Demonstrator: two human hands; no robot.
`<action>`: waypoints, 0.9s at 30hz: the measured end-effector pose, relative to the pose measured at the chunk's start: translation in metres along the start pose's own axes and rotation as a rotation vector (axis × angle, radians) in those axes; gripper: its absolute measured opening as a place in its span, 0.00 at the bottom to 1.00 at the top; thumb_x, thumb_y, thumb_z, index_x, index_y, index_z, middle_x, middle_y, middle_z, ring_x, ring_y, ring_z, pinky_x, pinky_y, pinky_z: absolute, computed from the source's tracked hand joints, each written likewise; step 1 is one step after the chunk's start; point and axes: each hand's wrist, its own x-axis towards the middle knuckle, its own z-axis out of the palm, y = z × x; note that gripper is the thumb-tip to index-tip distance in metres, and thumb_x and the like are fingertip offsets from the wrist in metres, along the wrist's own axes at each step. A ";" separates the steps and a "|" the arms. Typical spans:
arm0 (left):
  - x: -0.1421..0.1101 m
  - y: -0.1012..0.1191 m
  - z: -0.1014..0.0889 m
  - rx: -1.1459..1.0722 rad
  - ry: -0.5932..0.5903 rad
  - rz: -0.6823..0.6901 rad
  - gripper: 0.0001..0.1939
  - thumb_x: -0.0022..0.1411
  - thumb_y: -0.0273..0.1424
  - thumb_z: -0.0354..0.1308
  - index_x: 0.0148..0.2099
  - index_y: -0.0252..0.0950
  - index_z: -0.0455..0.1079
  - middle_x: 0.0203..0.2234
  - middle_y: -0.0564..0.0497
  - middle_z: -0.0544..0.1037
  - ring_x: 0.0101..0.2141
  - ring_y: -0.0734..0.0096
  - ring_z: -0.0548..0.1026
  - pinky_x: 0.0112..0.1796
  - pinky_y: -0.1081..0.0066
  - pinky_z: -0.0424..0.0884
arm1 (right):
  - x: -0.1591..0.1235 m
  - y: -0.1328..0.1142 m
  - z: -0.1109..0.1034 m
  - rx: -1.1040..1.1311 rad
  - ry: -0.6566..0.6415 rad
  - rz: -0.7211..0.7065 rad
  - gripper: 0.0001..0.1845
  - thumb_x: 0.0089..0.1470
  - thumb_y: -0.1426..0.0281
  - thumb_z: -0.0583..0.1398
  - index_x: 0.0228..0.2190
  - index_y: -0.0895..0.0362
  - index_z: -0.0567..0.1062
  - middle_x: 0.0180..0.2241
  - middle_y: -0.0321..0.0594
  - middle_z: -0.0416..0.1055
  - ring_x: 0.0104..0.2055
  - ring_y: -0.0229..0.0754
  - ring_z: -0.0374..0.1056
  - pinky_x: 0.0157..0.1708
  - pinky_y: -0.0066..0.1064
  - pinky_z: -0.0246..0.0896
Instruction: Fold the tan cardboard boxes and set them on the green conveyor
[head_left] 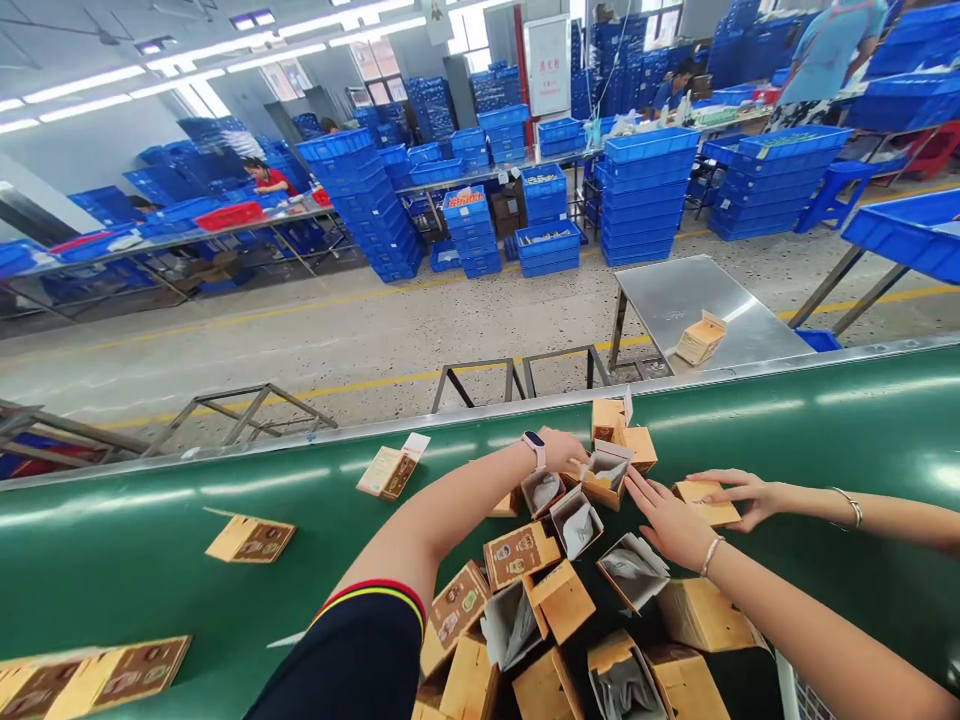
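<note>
My left hand [562, 452], with a smartwatch on its wrist, lies at the far side of a heap of kraft cardboard boxes [521, 555] on a green conveyor belt [150, 480]. Its fingers curl over an open box lined with grey foil [607, 472]. My right hand [667, 522], with a thin bangle, has its fingers spread beside that box and holds nothing. A co-worker's hand [731, 497] reaches in from the right over a flat box [705, 503]. Other flat boxes [250, 540] lie apart on the belt to the left.
Beyond the belt's metal rail [480, 410] stands a steel table [697, 305] with one cardboard box [701, 338] on it. Stacks of blue plastic crates [645, 195] fill the hall behind, and several workers sit or stand at benches.
</note>
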 end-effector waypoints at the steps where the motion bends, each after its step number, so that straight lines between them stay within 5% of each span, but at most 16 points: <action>1: 0.009 0.004 0.002 0.018 -0.055 -0.047 0.12 0.44 0.25 0.68 0.32 0.46 0.78 0.34 0.54 0.81 0.42 0.61 0.77 0.47 0.68 0.68 | 0.000 0.003 0.001 -0.011 -0.004 -0.006 0.36 0.44 0.73 0.58 0.58 0.55 0.65 0.63 0.45 0.55 0.51 0.54 0.67 0.48 0.45 0.67; 4: 0.027 0.022 0.015 0.095 -0.109 -0.125 0.16 0.35 0.22 0.72 0.30 0.41 0.77 0.29 0.52 0.80 0.39 0.55 0.77 0.45 0.64 0.70 | 0.006 0.009 0.002 -0.065 -0.098 -0.002 0.44 0.44 0.73 0.60 0.63 0.56 0.56 0.67 0.46 0.45 0.50 0.54 0.67 0.46 0.45 0.69; 7: 0.031 0.041 0.031 0.203 -0.094 -0.095 0.09 0.42 0.27 0.70 0.30 0.34 0.76 0.30 0.43 0.80 0.38 0.50 0.77 0.42 0.59 0.72 | 0.015 0.013 -0.002 -0.107 -0.242 0.071 0.48 0.45 0.71 0.62 0.65 0.58 0.51 0.67 0.50 0.41 0.52 0.55 0.66 0.49 0.46 0.68; 10: 0.030 0.056 0.041 0.273 -0.060 -0.071 0.07 0.52 0.32 0.66 0.31 0.33 0.76 0.31 0.40 0.79 0.39 0.49 0.76 0.41 0.58 0.73 | 0.021 0.021 -0.017 -0.123 -0.279 0.108 0.42 0.49 0.71 0.60 0.64 0.61 0.55 0.66 0.52 0.47 0.55 0.56 0.64 0.52 0.48 0.66; 12: 0.028 0.063 0.038 0.275 -0.024 -0.037 0.07 0.55 0.33 0.63 0.33 0.34 0.76 0.32 0.41 0.79 0.41 0.52 0.76 0.42 0.60 0.73 | 0.024 0.026 -0.036 -0.107 -0.208 0.064 0.33 0.55 0.71 0.55 0.62 0.59 0.59 0.63 0.50 0.54 0.57 0.53 0.64 0.53 0.47 0.65; 15: 0.018 0.072 0.015 0.291 0.165 0.092 0.09 0.58 0.34 0.61 0.37 0.33 0.74 0.35 0.41 0.77 0.42 0.55 0.74 0.45 0.62 0.71 | 0.033 0.021 -0.080 -0.101 0.061 -0.102 0.29 0.61 0.72 0.50 0.63 0.54 0.57 0.60 0.48 0.62 0.56 0.50 0.65 0.53 0.46 0.67; 19: -0.032 0.080 -0.036 0.316 0.544 0.380 0.15 0.61 0.39 0.57 0.42 0.32 0.68 0.39 0.40 0.72 0.44 0.59 0.71 0.47 0.61 0.70 | 0.063 -0.035 -0.156 -0.106 0.513 -0.432 0.35 0.62 0.73 0.52 0.66 0.49 0.46 0.64 0.46 0.55 0.64 0.50 0.54 0.57 0.50 0.62; 22: -0.100 0.076 -0.065 0.340 0.789 0.517 0.18 0.63 0.44 0.54 0.45 0.34 0.64 0.42 0.41 0.68 0.48 0.59 0.68 0.50 0.58 0.68 | 0.094 -0.109 -0.197 0.049 0.584 -0.561 0.38 0.60 0.71 0.57 0.66 0.48 0.46 0.68 0.41 0.41 0.68 0.49 0.42 0.66 0.48 0.46; 24: -0.152 0.064 -0.069 0.360 0.932 0.511 0.21 0.62 0.47 0.54 0.47 0.36 0.63 0.43 0.42 0.66 0.50 0.58 0.67 0.50 0.56 0.68 | 0.116 -0.156 -0.200 0.165 0.533 -0.624 0.40 0.59 0.69 0.58 0.66 0.47 0.46 0.68 0.41 0.41 0.68 0.49 0.43 0.66 0.47 0.46; 27: -0.216 0.022 -0.047 0.338 1.072 0.400 0.26 0.59 0.48 0.55 0.53 0.37 0.60 0.45 0.42 0.66 0.49 0.58 0.68 0.49 0.55 0.69 | 0.150 -0.202 -0.154 0.271 0.466 -0.692 0.39 0.60 0.69 0.57 0.66 0.47 0.46 0.66 0.45 0.49 0.66 0.49 0.50 0.62 0.48 0.55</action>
